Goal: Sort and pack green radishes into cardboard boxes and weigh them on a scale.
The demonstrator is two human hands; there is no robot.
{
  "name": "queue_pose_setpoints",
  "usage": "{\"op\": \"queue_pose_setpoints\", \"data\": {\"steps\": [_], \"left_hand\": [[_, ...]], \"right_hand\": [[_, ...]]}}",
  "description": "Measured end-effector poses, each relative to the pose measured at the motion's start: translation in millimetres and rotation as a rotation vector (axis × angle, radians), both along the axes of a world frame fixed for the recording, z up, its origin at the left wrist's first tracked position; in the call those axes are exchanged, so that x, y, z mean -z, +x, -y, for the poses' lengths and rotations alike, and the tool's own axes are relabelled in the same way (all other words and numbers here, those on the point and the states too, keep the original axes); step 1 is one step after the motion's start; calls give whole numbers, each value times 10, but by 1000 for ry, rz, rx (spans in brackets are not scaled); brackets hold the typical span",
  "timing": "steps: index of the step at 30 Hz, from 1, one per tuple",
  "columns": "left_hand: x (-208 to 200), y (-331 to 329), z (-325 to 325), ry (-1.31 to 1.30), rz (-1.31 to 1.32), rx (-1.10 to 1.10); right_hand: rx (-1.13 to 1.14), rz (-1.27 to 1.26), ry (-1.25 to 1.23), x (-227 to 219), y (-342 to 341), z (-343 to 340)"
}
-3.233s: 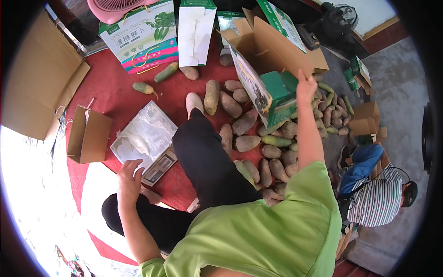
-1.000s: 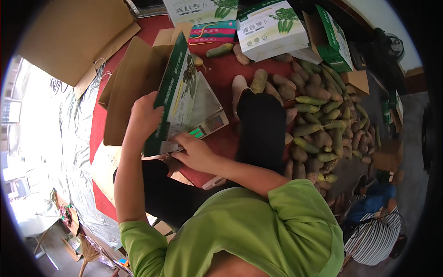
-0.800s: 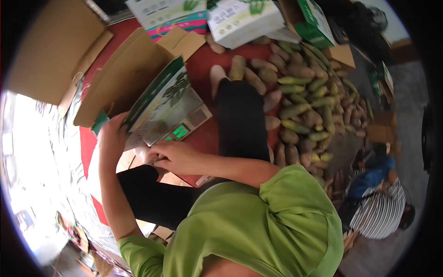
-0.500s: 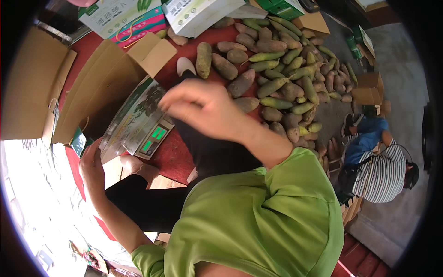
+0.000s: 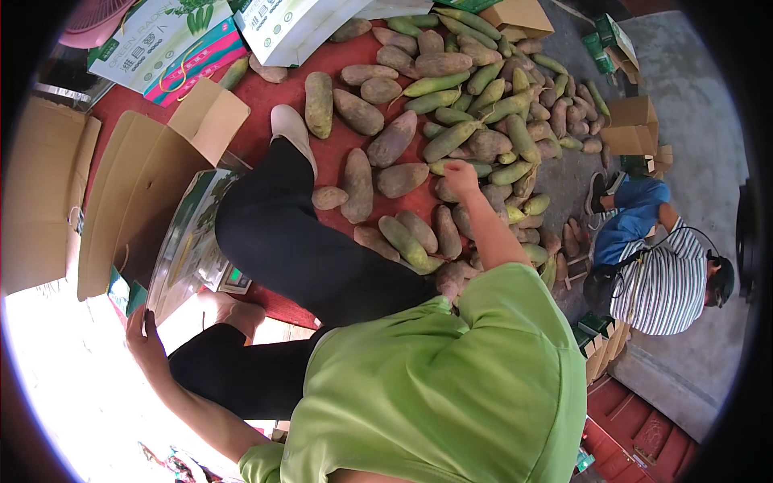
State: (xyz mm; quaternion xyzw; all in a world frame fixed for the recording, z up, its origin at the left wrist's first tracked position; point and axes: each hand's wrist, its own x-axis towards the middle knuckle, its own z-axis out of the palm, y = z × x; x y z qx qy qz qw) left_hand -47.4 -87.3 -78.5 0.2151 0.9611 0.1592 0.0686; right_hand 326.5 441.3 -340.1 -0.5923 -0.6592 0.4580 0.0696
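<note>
My left hand (image 5: pixel 147 344) grips the near lower corner of an open carton (image 5: pixel 179 241) with a leafy picture on its side. A digital scale (image 5: pixel 236 278) with a green display shows partly beside that carton, mostly hidden by my leg. Out to the right, my right hand (image 5: pixel 461 179) is closed over a green radish (image 5: pixel 483 169) at the edge of a large heap. Its fingertips are partly hidden. Around it lie several green radishes (image 5: pixel 451 140) and reddish-brown, soil-dusted roots (image 5: pixel 403 180).
Printed cartons (image 5: pixel 161 48) and a pink fan (image 5: pixel 93 22) stand at the far left. The roots are spread on a red mat (image 5: pixel 270 88). At right a person in a striped shirt (image 5: pixel 664 278) bends near open cartons (image 5: pixel 628 127). My black-clad legs (image 5: pixel 314 237) extend across the mat.
My right hand has left the space above the scale and moved right to the heap. My view has shifted; my leg now covers most of the scale. My left hand stays at the carton.
</note>
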Motion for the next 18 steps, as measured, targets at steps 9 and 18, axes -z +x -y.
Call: {"op": "queue_pose_setpoints", "data": {"steps": [9, 18], "left_hand": [[102, 24, 60, 51, 6, -80], [-207, 207, -273, -10, -3, -116]], "right_hand": [[358, -103, 39, 271, -14, -992], [503, -215, -330, 212, -143, -1568]]}}
